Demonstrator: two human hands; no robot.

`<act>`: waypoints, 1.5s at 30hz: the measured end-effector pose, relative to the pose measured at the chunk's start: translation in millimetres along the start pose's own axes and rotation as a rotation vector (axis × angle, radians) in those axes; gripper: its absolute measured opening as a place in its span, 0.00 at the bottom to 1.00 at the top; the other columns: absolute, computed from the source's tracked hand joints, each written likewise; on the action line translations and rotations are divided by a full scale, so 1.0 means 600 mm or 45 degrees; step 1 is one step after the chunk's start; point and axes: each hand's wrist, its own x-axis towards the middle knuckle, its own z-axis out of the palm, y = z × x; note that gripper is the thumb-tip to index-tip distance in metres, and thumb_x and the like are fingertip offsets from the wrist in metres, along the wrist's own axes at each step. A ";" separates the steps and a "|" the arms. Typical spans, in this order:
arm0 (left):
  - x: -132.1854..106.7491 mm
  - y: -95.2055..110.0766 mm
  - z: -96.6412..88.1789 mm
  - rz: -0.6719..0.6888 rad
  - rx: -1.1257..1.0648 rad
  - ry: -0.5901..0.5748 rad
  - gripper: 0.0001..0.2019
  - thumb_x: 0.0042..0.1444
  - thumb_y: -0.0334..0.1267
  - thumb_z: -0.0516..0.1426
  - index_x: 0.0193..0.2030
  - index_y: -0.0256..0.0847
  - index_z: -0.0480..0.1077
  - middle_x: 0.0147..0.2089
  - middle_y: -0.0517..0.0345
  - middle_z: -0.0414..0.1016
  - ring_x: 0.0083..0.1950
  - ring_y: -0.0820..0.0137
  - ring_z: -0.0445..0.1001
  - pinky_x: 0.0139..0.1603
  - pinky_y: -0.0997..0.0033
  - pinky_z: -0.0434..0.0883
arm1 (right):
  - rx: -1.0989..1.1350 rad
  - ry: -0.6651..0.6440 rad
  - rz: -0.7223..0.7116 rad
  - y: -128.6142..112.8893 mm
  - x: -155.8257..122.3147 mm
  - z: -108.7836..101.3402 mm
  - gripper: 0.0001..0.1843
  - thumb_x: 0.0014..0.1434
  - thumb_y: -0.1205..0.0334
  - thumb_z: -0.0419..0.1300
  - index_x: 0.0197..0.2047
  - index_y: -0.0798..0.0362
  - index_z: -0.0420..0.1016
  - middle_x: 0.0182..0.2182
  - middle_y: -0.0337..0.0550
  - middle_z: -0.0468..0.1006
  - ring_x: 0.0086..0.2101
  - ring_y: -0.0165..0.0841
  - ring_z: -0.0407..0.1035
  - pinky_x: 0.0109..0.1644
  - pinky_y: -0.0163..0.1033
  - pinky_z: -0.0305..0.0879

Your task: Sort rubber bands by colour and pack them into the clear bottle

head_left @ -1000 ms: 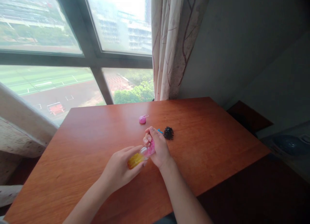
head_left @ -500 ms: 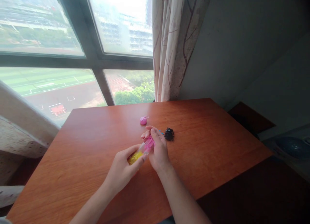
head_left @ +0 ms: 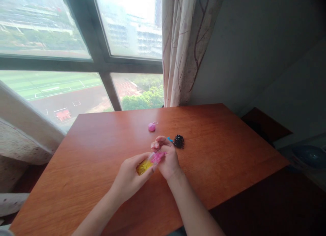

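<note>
My left hand point(head_left: 129, 176) is closed around the yellow end of a small clear tube point(head_left: 150, 161) filled with yellow and pink bits. My right hand point(head_left: 166, 157) curls its fingers at the tube's pink end, fingertips pinched together above it. Both hands hover just over the middle of the wooden table point(head_left: 102, 154). A pile of small black bands point(head_left: 178, 141) lies just beyond my right hand, with a small blue piece point(head_left: 170, 139) beside it. A pink cap point(head_left: 151, 127) with a thin loop rests farther back.
A large window point(head_left: 76, 52) fills the left and back, with a patterned curtain point(head_left: 183, 49) hanging at the table's far edge. A grey wall stands on the right. Dark furniture and a bluish object point(head_left: 308, 156) sit low at the right.
My right hand's fingers have curled down over the pink end of the tube. The tube has tilted flatter. The view has shifted slightly.
</note>
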 end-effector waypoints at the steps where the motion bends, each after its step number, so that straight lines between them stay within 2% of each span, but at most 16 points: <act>1: 0.000 0.001 -0.001 0.002 0.005 -0.006 0.14 0.60 0.43 0.56 0.45 0.36 0.75 0.35 0.59 0.78 0.34 0.69 0.72 0.37 0.75 0.66 | 0.011 0.001 0.009 -0.002 0.000 0.000 0.16 0.36 0.74 0.56 0.27 0.50 0.80 0.20 0.33 0.72 0.27 0.28 0.66 0.36 0.34 0.63; 6: 0.000 0.003 -0.002 0.013 0.002 -0.011 0.14 0.60 0.44 0.56 0.45 0.37 0.75 0.35 0.60 0.78 0.33 0.70 0.72 0.36 0.75 0.66 | 0.057 -0.013 0.010 -0.008 -0.004 0.002 0.11 0.41 0.71 0.57 0.29 0.53 0.79 0.21 0.36 0.72 0.28 0.29 0.67 0.37 0.34 0.64; 9: 0.000 0.001 -0.002 0.018 -0.007 -0.017 0.14 0.60 0.44 0.56 0.46 0.37 0.75 0.36 0.60 0.79 0.34 0.70 0.73 0.37 0.75 0.67 | 0.100 -0.003 0.011 -0.010 -0.005 0.004 0.07 0.47 0.65 0.59 0.30 0.54 0.80 0.22 0.37 0.72 0.28 0.28 0.67 0.36 0.33 0.64; 12: 0.000 -0.004 -0.003 0.023 -0.006 -0.031 0.14 0.60 0.43 0.57 0.47 0.38 0.74 0.39 0.59 0.79 0.36 0.68 0.75 0.39 0.75 0.68 | 0.101 0.053 0.003 -0.013 -0.003 0.006 0.10 0.55 0.58 0.59 0.31 0.54 0.79 0.22 0.38 0.73 0.27 0.28 0.67 0.33 0.33 0.63; 15: -0.001 -0.008 -0.004 0.023 0.002 -0.073 0.13 0.60 0.43 0.56 0.47 0.38 0.74 0.40 0.58 0.80 0.37 0.68 0.75 0.40 0.74 0.68 | 0.073 0.143 -0.033 -0.017 0.001 0.004 0.12 0.58 0.55 0.59 0.31 0.54 0.79 0.22 0.37 0.74 0.26 0.28 0.68 0.30 0.31 0.62; 20: -0.002 -0.009 -0.007 0.038 -0.009 -0.131 0.15 0.60 0.43 0.57 0.50 0.39 0.74 0.42 0.58 0.81 0.39 0.67 0.76 0.42 0.74 0.69 | 0.040 0.203 -0.081 -0.020 0.003 -0.003 0.10 0.59 0.56 0.60 0.34 0.54 0.76 0.23 0.36 0.75 0.25 0.26 0.70 0.23 0.27 0.57; 23: -0.002 -0.007 -0.008 0.044 -0.005 -0.143 0.15 0.60 0.44 0.57 0.49 0.39 0.74 0.42 0.57 0.81 0.40 0.66 0.76 0.42 0.73 0.70 | -0.043 0.215 -0.121 -0.021 -0.001 -0.001 0.10 0.60 0.57 0.59 0.41 0.53 0.75 0.25 0.38 0.78 0.27 0.28 0.74 0.23 0.27 0.58; 26: -0.002 -0.005 -0.008 0.052 -0.005 -0.130 0.16 0.60 0.44 0.57 0.50 0.39 0.74 0.43 0.57 0.81 0.40 0.66 0.77 0.43 0.73 0.70 | -0.105 0.195 -0.132 -0.024 -0.007 0.005 0.17 0.59 0.63 0.57 0.52 0.50 0.69 0.35 0.42 0.82 0.30 0.30 0.76 0.25 0.28 0.61; 28: -0.002 -0.004 -0.007 0.059 -0.007 -0.107 0.16 0.60 0.44 0.57 0.51 0.39 0.74 0.43 0.56 0.81 0.40 0.66 0.77 0.43 0.73 0.70 | -0.107 0.167 -0.130 -0.026 -0.010 0.007 0.24 0.55 0.67 0.57 0.56 0.48 0.66 0.41 0.43 0.82 0.31 0.30 0.77 0.27 0.28 0.62; 31: -0.002 -0.003 -0.007 0.061 -0.005 -0.079 0.16 0.59 0.44 0.57 0.51 0.39 0.74 0.43 0.56 0.81 0.39 0.66 0.77 0.43 0.73 0.70 | -0.101 0.127 -0.122 -0.025 -0.010 0.006 0.26 0.49 0.72 0.56 0.53 0.49 0.69 0.43 0.43 0.82 0.34 0.31 0.77 0.29 0.29 0.64; 35: -0.002 0.000 -0.008 0.042 0.005 -0.076 0.16 0.60 0.44 0.57 0.50 0.38 0.75 0.40 0.55 0.81 0.38 0.66 0.76 0.41 0.73 0.70 | -0.067 0.080 -0.159 -0.018 -0.007 0.001 0.18 0.45 0.72 0.55 0.39 0.53 0.77 0.30 0.39 0.81 0.30 0.29 0.74 0.33 0.32 0.66; 38: -0.001 0.002 -0.008 0.034 0.016 -0.074 0.16 0.60 0.44 0.56 0.49 0.37 0.76 0.40 0.55 0.81 0.37 0.66 0.76 0.41 0.72 0.71 | -0.001 0.064 -0.199 -0.014 -0.006 0.000 0.13 0.47 0.71 0.56 0.35 0.53 0.78 0.23 0.35 0.76 0.26 0.28 0.70 0.34 0.32 0.66; 40: -0.002 0.002 -0.008 0.041 0.018 -0.072 0.16 0.60 0.44 0.56 0.50 0.38 0.75 0.40 0.56 0.81 0.38 0.66 0.77 0.41 0.72 0.71 | 0.009 0.089 -0.190 -0.014 -0.007 0.002 0.13 0.50 0.69 0.56 0.38 0.52 0.78 0.25 0.36 0.78 0.26 0.28 0.70 0.33 0.32 0.65; 45: -0.003 -0.001 -0.008 0.067 0.004 -0.042 0.16 0.59 0.43 0.58 0.51 0.39 0.75 0.43 0.55 0.82 0.41 0.65 0.78 0.44 0.72 0.72 | -0.075 0.139 -0.125 -0.020 -0.009 0.006 0.19 0.49 0.71 0.58 0.45 0.52 0.75 0.42 0.45 0.82 0.29 0.28 0.73 0.30 0.31 0.63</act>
